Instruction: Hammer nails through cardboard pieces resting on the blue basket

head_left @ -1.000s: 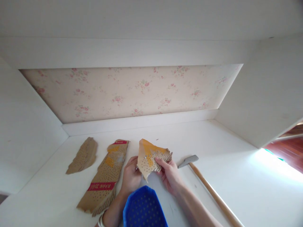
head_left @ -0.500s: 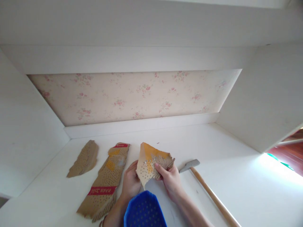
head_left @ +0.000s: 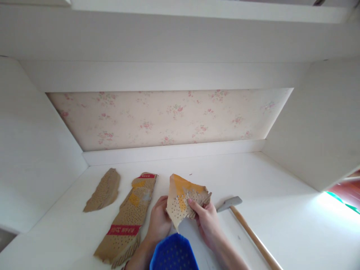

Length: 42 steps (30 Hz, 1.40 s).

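Between my hands is a torn piece of cardboard point(head_left: 185, 195), tan with an orange patch and dotted with many small holes. My left hand point(head_left: 160, 221) grips its left edge, with most of the fingers behind it. On the right side my right hand point(head_left: 206, 221) pinches it, thumb on top and fingers underneath. Directly below the piece stands a blue perforated basket point(head_left: 173, 253), cut off by the bottom edge of the view. A hammer point(head_left: 250, 232) with a grey metal head and a wooden handle lies just right of my right hand.
Left of my hands a long torn cardboard strip point(head_left: 126, 217) with red bands lies on the white surface point(head_left: 281, 195). A smaller cardboard scrap point(head_left: 104, 190) is farther left. White panels enclose both sides, with floral wallpaper point(head_left: 174, 118) behind.
The whole view has shifted slightly, so everything appears a little lower and to the right. Both hands keep their hold on the cardboard piece, with little other visible movement.
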### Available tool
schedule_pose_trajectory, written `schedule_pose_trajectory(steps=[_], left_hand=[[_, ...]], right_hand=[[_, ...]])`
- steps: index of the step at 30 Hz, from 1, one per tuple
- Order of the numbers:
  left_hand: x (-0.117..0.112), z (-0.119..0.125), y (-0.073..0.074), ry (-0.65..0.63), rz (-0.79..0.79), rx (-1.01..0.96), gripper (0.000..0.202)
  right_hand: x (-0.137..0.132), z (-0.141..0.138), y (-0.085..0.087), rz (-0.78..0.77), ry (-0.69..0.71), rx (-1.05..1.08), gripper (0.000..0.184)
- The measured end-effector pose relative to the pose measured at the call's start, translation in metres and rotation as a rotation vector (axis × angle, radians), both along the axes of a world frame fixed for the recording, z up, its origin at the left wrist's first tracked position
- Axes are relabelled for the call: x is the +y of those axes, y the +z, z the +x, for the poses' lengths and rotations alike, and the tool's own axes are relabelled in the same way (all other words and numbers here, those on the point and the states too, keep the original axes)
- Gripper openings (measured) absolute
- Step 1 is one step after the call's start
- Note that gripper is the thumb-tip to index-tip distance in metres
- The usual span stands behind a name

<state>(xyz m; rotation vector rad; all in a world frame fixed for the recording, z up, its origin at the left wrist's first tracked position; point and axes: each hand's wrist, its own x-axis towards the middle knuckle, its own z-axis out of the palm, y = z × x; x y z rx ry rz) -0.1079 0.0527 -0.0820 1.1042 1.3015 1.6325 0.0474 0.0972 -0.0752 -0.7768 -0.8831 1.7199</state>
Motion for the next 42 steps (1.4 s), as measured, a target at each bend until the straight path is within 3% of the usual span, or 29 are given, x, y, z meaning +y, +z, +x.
schedule_pose_trajectory(steps=[4, 8, 15, 22, 32, 42], left_hand=[[0.000, -0.001, 0.003, -0.036, 0.018, -0.058, 0.019], [-0.001, -0.001, 0.005, -0.007, 0.038, 0.121, 0.015], [0.002, 0.000, -0.007, 0.007, -0.004, 0.201, 0.016], [0.002, 0.001, -0.006, -0.012, -0.015, 0.372, 0.032], [0.001, 0.001, 0.000, -0.050, -0.041, 0.409, 0.032], [0.001, 0.001, 0.002, -0.069, -0.009, 0.472, 0.019]], right_hand=[[0.001, 0.001, -0.003, 0.015, 0.007, -0.021, 0.031], [0.001, 0.001, -0.004, 0.034, -0.002, -0.066, 0.029], [-0.002, 0.001, -0.001, 0.059, -0.002, -0.070, 0.045], [-0.001, 0.003, 0.001, -0.045, 0.035, 0.066, 0.041], [-0.002, 0.002, 0.006, -0.122, 0.052, 0.141, 0.043], [0.000, 0.002, 0.002, -0.159, 0.066, 0.130, 0.042]])
